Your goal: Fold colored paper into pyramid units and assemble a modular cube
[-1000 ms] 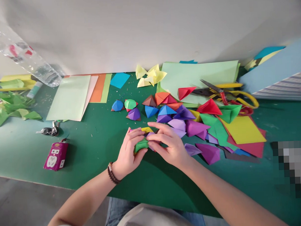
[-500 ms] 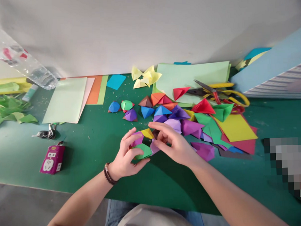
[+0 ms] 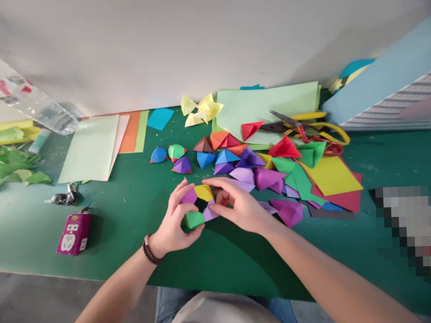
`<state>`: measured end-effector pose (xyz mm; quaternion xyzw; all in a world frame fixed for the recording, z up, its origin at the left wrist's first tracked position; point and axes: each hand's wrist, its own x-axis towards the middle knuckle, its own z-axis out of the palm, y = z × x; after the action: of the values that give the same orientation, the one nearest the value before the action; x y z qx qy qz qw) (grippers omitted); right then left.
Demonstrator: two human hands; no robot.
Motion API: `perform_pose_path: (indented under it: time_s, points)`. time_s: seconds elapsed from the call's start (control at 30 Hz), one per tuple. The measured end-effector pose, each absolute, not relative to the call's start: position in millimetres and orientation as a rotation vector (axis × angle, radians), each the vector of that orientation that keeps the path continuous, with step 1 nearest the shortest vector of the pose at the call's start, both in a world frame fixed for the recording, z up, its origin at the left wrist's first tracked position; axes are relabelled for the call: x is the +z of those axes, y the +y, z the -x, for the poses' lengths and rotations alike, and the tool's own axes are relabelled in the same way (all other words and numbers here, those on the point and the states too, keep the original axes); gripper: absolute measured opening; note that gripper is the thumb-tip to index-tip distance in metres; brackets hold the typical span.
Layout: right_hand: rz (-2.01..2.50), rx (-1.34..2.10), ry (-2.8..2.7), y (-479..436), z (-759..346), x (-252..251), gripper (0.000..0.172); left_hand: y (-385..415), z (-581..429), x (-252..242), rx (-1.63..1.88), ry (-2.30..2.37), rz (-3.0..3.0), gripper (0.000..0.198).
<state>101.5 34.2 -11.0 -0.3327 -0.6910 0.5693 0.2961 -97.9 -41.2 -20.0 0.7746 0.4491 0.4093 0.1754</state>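
Both my hands hold a folded paper piece made of purple, yellow, green and lilac units, just above the green table. My left hand wraps its fingers round the left side, thumb under the green unit. My right hand pinches the right side, forefinger over the yellow unit. A beaded bracelet sits on my left wrist. Behind the hands lies a pile of folded paper pyramids in purple, blue, red and orange.
Scissors with yellow handles lie on pale green sheets at the back right. Flat coloured sheets lie back left, beside green scraps, keys, a magenta box and a clear bottle. Yellow folded shapes rest near the wall.
The paper piece has been turned and opened out between my hands, so its purple and yellow units now face up. The view has shifted slightly to the right.
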Motion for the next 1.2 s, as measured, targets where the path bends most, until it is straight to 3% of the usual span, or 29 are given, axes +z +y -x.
perform_pose_path:
  time_s: [0.33,0.73,0.93,1.1,1.2]
  points:
    - [0.844,1.570,-1.742,34,-96,-20,0.041,-38,96,-18,1.076,1.343,-2.278,0.053]
    - [0.929,1.711,-1.837,46,-111,-14,0.038,-36,108,-10,0.997,1.180,-2.419,0.034]
    - [0.929,1.518,-1.940,40,-106,-16,0.034,-42,108,8,0.761,1.362,-2.485,0.029]
    - [0.915,1.495,-1.951,32,-103,-16,0.039,-48,96,25,0.599,1.481,-2.508,0.005]
    - [0.914,1.545,-1.924,30,-103,-16,0.041,-52,90,26,0.558,1.591,-2.509,0.012]
